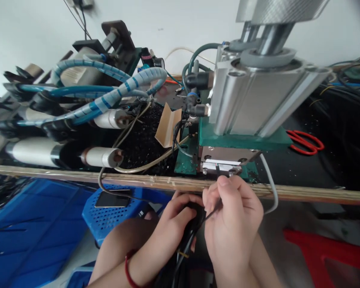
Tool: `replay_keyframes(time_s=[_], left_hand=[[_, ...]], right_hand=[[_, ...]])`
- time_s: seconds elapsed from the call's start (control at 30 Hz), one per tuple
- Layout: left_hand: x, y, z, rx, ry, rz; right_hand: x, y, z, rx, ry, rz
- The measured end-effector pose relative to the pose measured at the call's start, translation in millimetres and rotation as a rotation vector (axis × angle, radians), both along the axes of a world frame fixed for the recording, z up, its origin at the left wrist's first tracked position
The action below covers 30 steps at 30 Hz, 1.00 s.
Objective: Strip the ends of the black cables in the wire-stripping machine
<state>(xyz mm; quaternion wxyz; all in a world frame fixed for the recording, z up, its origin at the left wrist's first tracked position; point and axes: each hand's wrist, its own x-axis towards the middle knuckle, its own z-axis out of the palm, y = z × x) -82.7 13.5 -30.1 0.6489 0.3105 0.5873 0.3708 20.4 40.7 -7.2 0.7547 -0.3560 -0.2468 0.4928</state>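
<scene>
Pinched in my right hand (232,208) is a black cable (211,215), its end pointing up at the white-lit slot of a small metal die (222,166). This die sits low in a pneumatic press (249,100) with a silver cylinder body and a green base plate. Whether the cable tip touches the die, I cannot tell. My left hand (180,218) lies just left of the right one, below the bench edge, with its fingers closed around a bundle of black cables (187,236). Part of that bundle is hidden by the hand.
Red-handled scissors (307,142) lie right of the press. Left are blue-wrapped air hoses (108,98), silver cylinders (102,157) and a folded cardboard piece (168,127). Under the wooden bench edge (156,181) stand a blue stool (108,214) bearing a phone (113,199), and a red stool (333,252).
</scene>
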Motion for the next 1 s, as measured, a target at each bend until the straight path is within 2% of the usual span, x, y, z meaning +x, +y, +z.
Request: replay_keyframes(time_s=[0.33,1.0], left_hand=[[6.4,11.7,14.0,-0.001,0.038,0.015],[7.7,15.0,16.5,-0.011,-0.021,0.027]], right_hand=[[-1.3,4.4,6.8,-0.072,-0.004,-0.035],[-8.5,6.6,11.1,-0.122,0.0,-0.107]])
